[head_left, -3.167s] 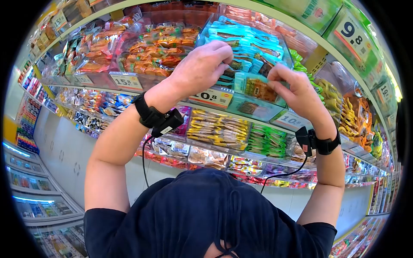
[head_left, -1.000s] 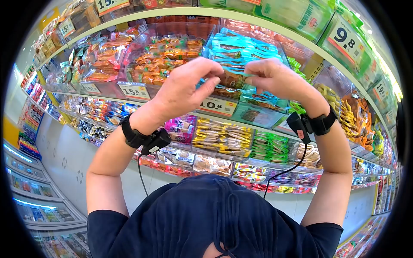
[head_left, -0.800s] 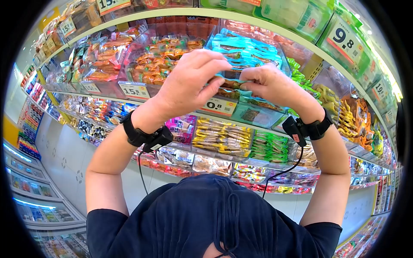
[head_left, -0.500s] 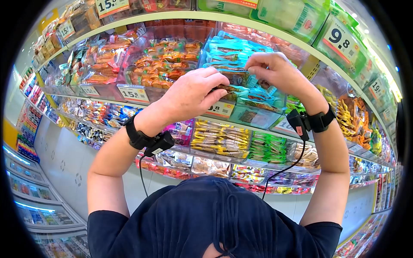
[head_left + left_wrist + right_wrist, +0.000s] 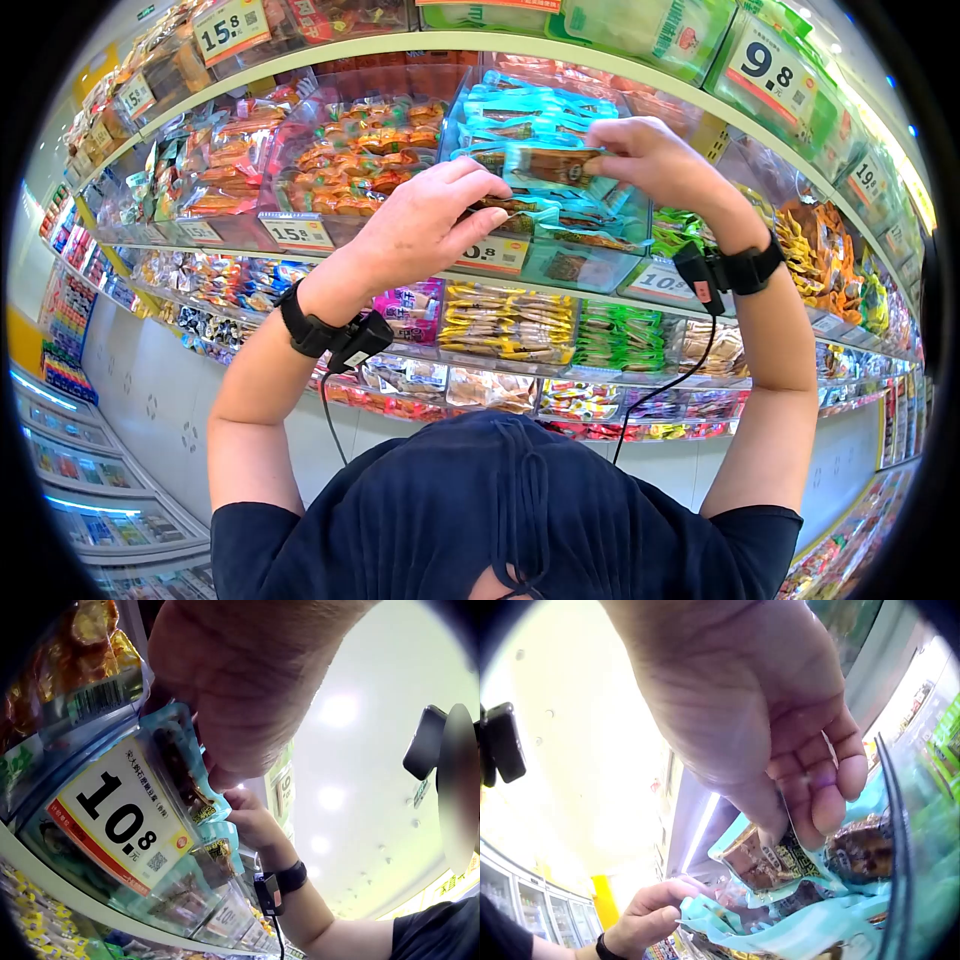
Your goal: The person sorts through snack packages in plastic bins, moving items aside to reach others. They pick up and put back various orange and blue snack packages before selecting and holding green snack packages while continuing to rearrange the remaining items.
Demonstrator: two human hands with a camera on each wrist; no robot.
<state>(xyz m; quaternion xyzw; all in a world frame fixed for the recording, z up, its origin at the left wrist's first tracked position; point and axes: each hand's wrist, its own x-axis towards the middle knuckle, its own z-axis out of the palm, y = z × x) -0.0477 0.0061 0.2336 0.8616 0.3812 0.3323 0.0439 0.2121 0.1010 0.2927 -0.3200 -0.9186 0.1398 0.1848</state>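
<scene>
My right hand (image 5: 665, 170) pinches a blue-edged packet with brown food (image 5: 555, 165) between thumb and fingers, raised above the bin of blue packets (image 5: 530, 105). In the right wrist view, the right thumb lies against this packet (image 5: 761, 859), and the other fingers are bent behind it. My left hand (image 5: 430, 220) is lower, at the bin's front edge, with thumb and fingers around the end of another blue packet (image 5: 712, 919); its fingertips are partly hidden. The left wrist view has blue packets (image 5: 180, 750) beside the left palm, behind a 10.8 price card (image 5: 120, 810).
Bins of orange-brown packets (image 5: 370, 155) stand left of the blue ones. Green packs with a 9.8 price card (image 5: 770, 70) are on the shelf above. Yellow packets (image 5: 510, 320) and green packets (image 5: 620, 335) fill the shelf below. A shelf edge (image 5: 360, 45) runs above the hands.
The right hand has lifted a packet off the pile, and its printed face now shows. The left hand has gone lower than earlier, toward the bin's front. The view has shifted slightly.
</scene>
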